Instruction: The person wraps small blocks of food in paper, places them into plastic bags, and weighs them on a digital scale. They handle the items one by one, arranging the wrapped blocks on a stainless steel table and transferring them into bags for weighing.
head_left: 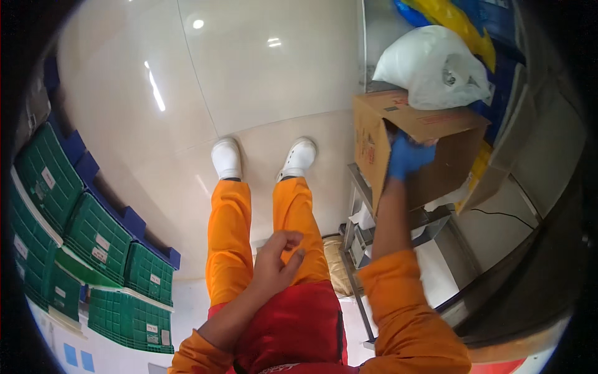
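Note:
My right hand (408,156), in a blue glove, reaches into the open side of a cardboard box (448,174) on a metal rack (351,187); its fingertips and anything in them are too hidden and blurred to make out. A knotted white plastic bag (417,65) rests on top of the box. My bare left hand (280,255) hangs in front of my orange trousers, its fingers loosely curled, thumb apart, holding nothing.
Green crates (93,237) with white labels line the left side beside blue ledges. My white shoes stand on the glossy tiled floor (137,137). Blue and yellow bags (455,19) and blue bins sit at the upper right. A dark cable runs along the right.

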